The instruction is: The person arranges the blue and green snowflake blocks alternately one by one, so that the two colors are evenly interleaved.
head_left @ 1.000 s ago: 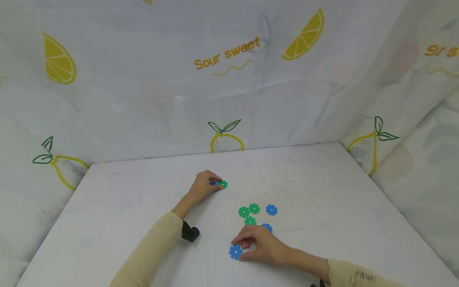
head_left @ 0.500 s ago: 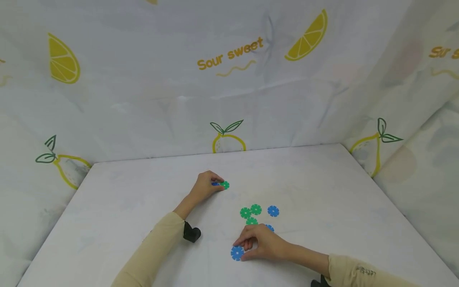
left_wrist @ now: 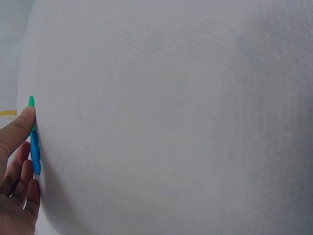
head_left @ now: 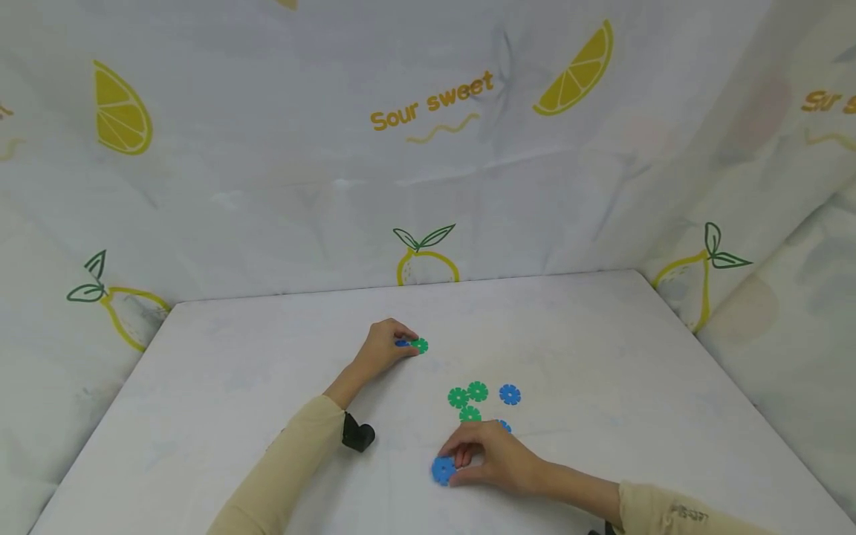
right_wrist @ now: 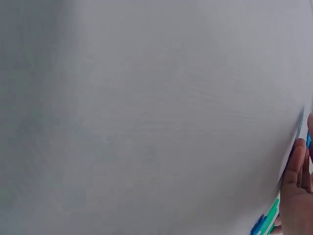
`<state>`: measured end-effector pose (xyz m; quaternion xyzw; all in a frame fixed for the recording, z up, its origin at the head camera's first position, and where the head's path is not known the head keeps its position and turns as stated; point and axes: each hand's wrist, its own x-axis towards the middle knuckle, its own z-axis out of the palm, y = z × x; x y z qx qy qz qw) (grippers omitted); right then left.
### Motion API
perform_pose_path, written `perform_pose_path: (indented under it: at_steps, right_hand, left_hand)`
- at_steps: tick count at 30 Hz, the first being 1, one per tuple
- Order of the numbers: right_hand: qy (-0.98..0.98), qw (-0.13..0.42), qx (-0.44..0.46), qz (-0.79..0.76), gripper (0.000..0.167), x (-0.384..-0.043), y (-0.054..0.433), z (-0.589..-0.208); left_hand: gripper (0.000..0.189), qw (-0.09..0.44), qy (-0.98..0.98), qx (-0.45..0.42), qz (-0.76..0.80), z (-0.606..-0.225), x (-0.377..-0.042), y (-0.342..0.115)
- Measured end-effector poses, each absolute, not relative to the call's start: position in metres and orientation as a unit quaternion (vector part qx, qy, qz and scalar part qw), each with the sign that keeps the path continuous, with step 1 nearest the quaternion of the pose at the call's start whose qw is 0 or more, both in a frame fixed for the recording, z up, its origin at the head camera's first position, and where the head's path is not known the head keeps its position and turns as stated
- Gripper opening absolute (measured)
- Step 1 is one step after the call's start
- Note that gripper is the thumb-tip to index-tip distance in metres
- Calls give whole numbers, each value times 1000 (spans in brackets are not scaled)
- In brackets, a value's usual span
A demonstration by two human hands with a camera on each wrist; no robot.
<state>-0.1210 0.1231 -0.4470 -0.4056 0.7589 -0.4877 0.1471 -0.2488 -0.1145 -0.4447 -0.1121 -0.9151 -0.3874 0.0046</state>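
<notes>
In the head view my left hand (head_left: pixel 384 344) is at the middle back of the table, pinching a notched green disc (head_left: pixel 420 345) with thumb and fingers. A notched blue disc (head_left: pixel 401 342) sits right beside the green one inside that hand; in the left wrist view the blue disc (left_wrist: pixel 35 152) and green disc (left_wrist: pixel 31 101) line up edge to edge. Nearer the front, my right hand (head_left: pixel 498 457) grips a blurred blue disc (head_left: pixel 443 471) by its edge. The right wrist view shows this hand (right_wrist: pixel 298 191) only at its border.
Behind the right hand lie several loose notched discs: a green group (head_left: pixel 478 391), a blue disc (head_left: pixel 510 394) and another blue disc (head_left: pixel 504 426) partly covered by the hand. A white cloth-covered table (head_left: pixel 267 357) meets a lemon-print curtain (head_left: pixel 301 186) at the back.
The blue disc in my right hand turns blurred and its slots show less sharply. My left hand keeps its hold, and the loose discs stay put; the head view drifts slightly.
</notes>
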Motion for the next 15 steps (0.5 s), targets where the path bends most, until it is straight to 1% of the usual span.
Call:
perform_pose_path:
  at_steps: [3,9,15]
  right_hand:
    - [755,141,-402,-498,26,-123,126,-446]
    - [759,99,-394,-509,27,-132,133,-441]
    - [760,102,-385,-514,29,-147,140,-435]
  left_hand:
    - [18,2,-917,-111,-382,-445,-249,-114]
    - [18,-1,-917,-109,-383,-444,-249,-113]
    - [18,6,-917,-113,-383,-444,-248,-114]
